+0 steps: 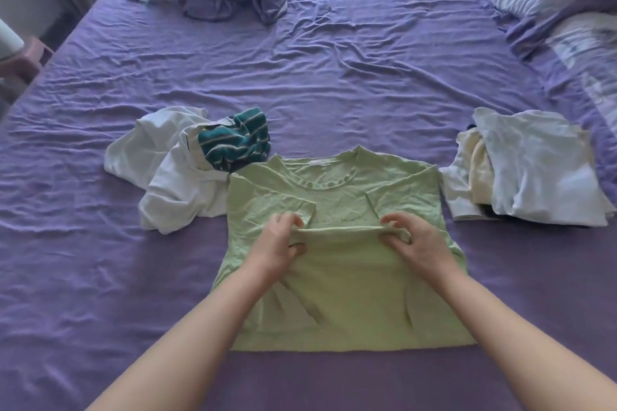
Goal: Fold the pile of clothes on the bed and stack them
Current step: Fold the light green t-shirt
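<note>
Here both hands — left hand (pixel 278 243), right hand (pixel 415 242) — pinch the green T-shirt's (pixel 337 197) hem; print illegible.

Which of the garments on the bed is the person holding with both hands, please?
The light green T-shirt; the white shirt and teal striped garment lie untouched.

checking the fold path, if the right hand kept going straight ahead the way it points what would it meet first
The right hand, gripping the green t-shirt's hem, would probably cross the folded-in right sleeve; depth is unclear.
</note>
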Tool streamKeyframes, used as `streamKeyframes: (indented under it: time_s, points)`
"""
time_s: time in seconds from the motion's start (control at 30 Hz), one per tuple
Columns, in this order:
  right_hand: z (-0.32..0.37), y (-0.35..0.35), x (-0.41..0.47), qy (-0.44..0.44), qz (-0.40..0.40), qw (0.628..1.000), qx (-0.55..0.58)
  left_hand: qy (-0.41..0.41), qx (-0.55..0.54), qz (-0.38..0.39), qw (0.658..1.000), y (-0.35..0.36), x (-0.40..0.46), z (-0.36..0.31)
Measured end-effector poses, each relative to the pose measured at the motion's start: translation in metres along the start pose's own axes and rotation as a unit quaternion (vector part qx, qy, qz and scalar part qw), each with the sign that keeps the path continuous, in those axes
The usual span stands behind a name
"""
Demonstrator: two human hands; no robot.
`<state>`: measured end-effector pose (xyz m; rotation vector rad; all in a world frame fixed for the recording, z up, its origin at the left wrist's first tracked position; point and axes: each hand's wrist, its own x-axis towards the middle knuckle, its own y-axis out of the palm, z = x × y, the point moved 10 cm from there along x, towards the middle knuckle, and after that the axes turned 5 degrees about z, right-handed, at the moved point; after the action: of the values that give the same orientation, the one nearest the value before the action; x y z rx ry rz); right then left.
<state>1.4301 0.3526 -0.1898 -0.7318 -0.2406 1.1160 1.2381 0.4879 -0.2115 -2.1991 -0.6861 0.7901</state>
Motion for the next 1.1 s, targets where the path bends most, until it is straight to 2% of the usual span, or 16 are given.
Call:
streamKeyframes:
  time_s: [0.1,0.2,0.33,0.37,0.43,0.5,0.7,0.83,0.9,1.0,1.1]
  points:
    - [0.007,-0.006,0.032,0.024,-0.033,0.999,0.017,-0.004,-0.025,0.034,0.999,-0.010,0.034,0.008]
    - [0.012,-0.004,0.061,0.033,-0.008,0.999,0.027,-0.029,-0.090,0.031,0.995,-0.024,0.066,0.022]
    - [0.020,0.016,0.091,0.000,0.093,0.992,-0.080,-0.090,-0.165,-0.022,0.982,-0.043,0.100,0.043]
    - [0.019,0.018,0.097,0.001,0.098,0.989,-0.112,-0.098,-0.167,-0.035,0.980,-0.046,0.106,0.044]
    - [0.015,0.011,0.107,0.014,0.056,0.989,-0.134,-0.106,-0.168,-0.043,0.979,-0.047,0.117,0.045]
    - [0.010,0.001,0.115,0.019,0.017,0.992,-0.126,-0.109,-0.150,-0.040,0.982,-0.044,0.123,0.046]
    - [-0.009,-0.007,0.148,0.053,0.027,0.998,-0.038,-0.127,-0.080,-0.027,0.988,-0.043,0.138,0.053]
    - [-0.019,-0.002,0.193,0.072,0.028,0.996,-0.039,-0.149,-0.029,-0.090,0.984,-0.065,0.165,0.061]
    - [-0.029,0.008,0.214,0.083,0.031,0.994,-0.060,-0.156,0.041,-0.107,0.981,-0.066,0.180,0.062]
    - [-0.043,0.027,0.223,0.055,0.035,0.992,-0.105,-0.091,0.154,-0.137,0.974,-0.049,0.188,0.036]
    - [-0.041,0.037,0.204,-0.036,0.036,0.986,-0.156,0.045,0.204,-0.162,0.964,-0.009,0.172,-0.007]
